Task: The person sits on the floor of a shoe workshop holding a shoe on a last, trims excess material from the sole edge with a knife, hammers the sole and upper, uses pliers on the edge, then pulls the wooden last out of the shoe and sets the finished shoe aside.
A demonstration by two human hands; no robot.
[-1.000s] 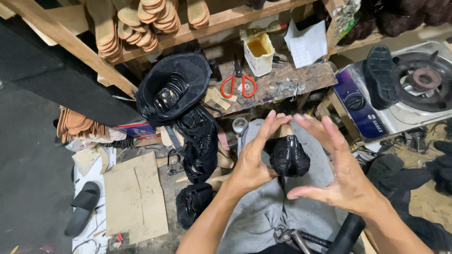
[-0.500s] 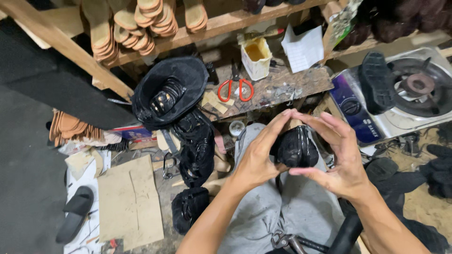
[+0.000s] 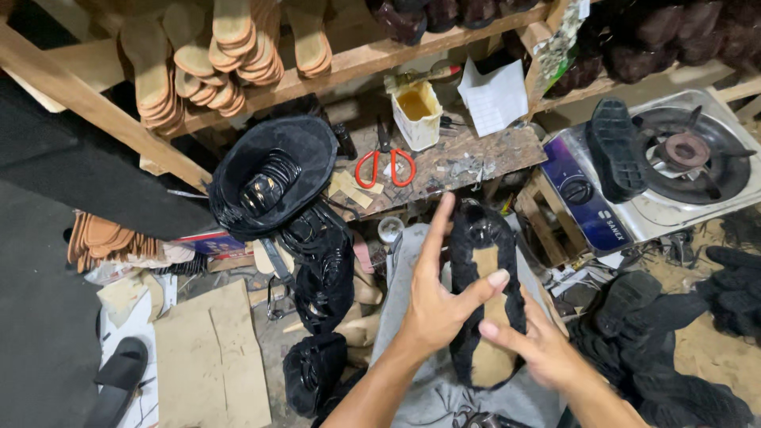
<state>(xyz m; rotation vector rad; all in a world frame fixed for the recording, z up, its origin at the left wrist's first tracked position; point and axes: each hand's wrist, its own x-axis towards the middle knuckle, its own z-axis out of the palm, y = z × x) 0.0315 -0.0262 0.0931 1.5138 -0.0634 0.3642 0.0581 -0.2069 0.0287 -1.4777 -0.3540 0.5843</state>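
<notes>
A black shoe upper with a tan insole point(image 3: 485, 301) lies sole-side up over my lap. My left hand point(image 3: 434, 293) rests on its left edge, thumb across the tan insole, fingers stretched up and apart. My right hand point(image 3: 539, 349) supports the shoe from the lower right, with a finger on the insole near the heel end. The shoe's glossy black toe points away from me toward the workbench point(image 3: 468, 162).
Red-handled scissors point(image 3: 384, 165) and a white glue pot point(image 3: 418, 111) sit on the workbench. A gas stove point(image 3: 682, 170) with a black sole point(image 3: 614, 147) on it stands at right. A black basin of straps point(image 3: 273, 178), stacked tan insoles point(image 3: 210, 55), cardboard point(image 3: 210, 357) and black soles point(image 3: 674, 341) lie around.
The shoe has been turned from toe-up to sole-up, showing its tan insole. My left hand opened its fingers and my right hand dropped lower under the shoe.
</notes>
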